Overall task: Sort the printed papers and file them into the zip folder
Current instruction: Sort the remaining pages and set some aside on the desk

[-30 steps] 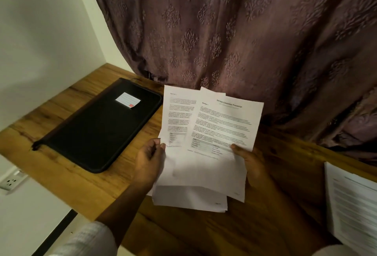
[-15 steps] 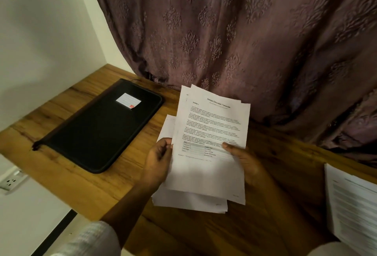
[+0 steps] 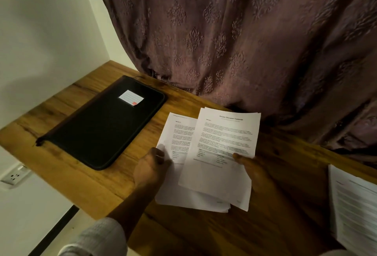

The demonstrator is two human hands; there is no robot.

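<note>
The papers point(image 3: 183, 194) are held just right of the folder point(image 3: 102, 125), which lies flat on the table point(image 3: 71, 174), apparently zipped, with its long axis slanting away toward the curtain point(image 3: 224, 41). The left hand point(image 3: 151, 167) is nearer the folder. It pinches the lower sheets' left edge, thumb on top. The right hand point(image 3: 251, 170), farther from the folder, pinches the top sheets point(image 3: 224, 139), which are fanned rightward.

One head-worn wide-angle view looks forward and down, close over the wooden desk point(image 3: 71, 174); curtain point(image 3: 244, 41) beyond.
</note>
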